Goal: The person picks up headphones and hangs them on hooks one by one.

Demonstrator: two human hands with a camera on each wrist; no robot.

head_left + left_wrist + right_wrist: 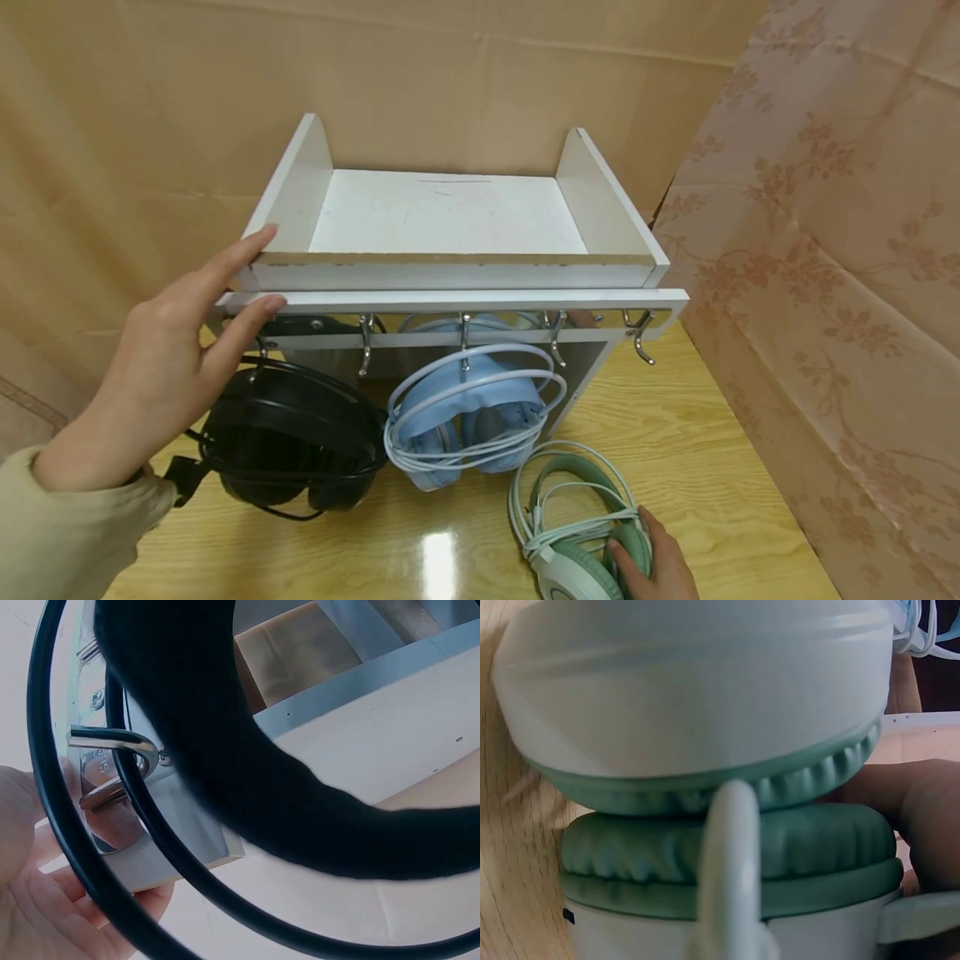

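My left hand (165, 354) grips the left front corner of a white shelf rack (450, 275), thumb on the hook rail (480, 298). In the left wrist view its fingers curl round the rail's end, beside a metal hook (112, 740). From that end hangs a pair of black headphones (292, 408), close below the hand. Blue headphones (487, 379) with a bundled cable hang near the rail's middle. At lower right, my right hand (663, 562) grips one ear cup of green and white headphones (585, 579) over the table. The right wrist view shows their green ear pads (817, 840) close together.
Metal hooks line the rail, among them one at the right end (640, 337) with nothing on it. The rack stands on a wood-grain table (660, 417). A tan cloth (465, 92) hangs behind, and a floral cloth (825, 250) on the right.
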